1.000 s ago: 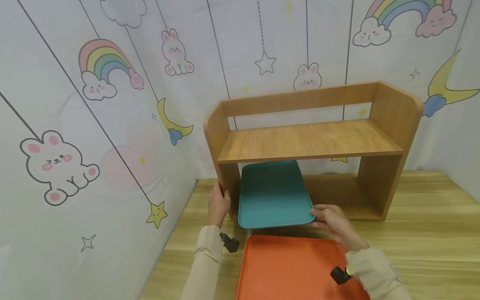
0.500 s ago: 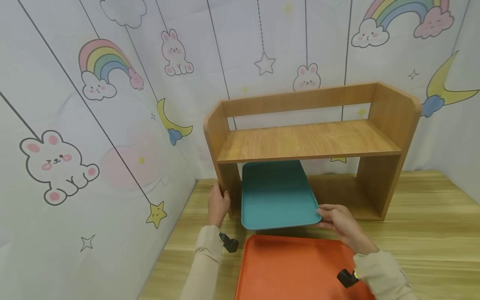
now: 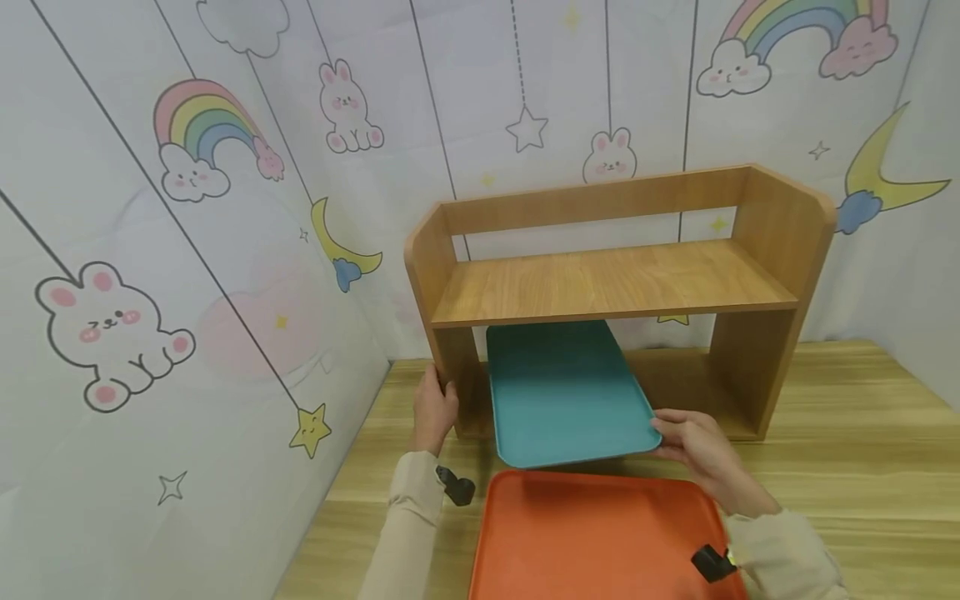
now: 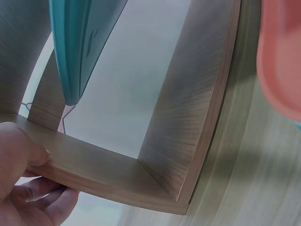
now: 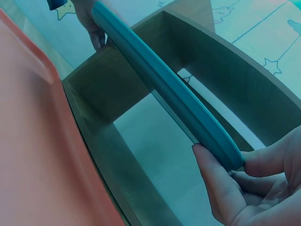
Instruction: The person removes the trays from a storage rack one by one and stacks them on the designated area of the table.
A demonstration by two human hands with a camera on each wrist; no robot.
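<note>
A teal tray (image 3: 570, 408) lies partly inside the lower compartment of a wooden desktop shelf (image 3: 615, 279), its near end sticking out at the front. My right hand (image 3: 697, 450) pinches the tray's near right corner, thumb on top and fingers beneath, as the right wrist view (image 5: 258, 188) shows too. The left hand (image 3: 435, 408) grips the front edge of the shelf's left side panel (image 4: 103, 174), thumb inside and fingers outside. Below the teal tray's near edge, an orange tray (image 3: 600, 533) lies on the table in front of the shelf.
The shelf stands on a wood-grain table (image 3: 862, 467) near the back wall. A white cloth (image 3: 247, 250) printed with rabbits, rainbows and stars covers the wall at the left and back. The shelf's upper board (image 3: 622, 283) hangs over the teal tray's far part.
The right hand has moved right and slightly nearer with the teal tray's corner, so the tray sits farther right and a little farther out. The left hand keeps its grip on the side panel.
</note>
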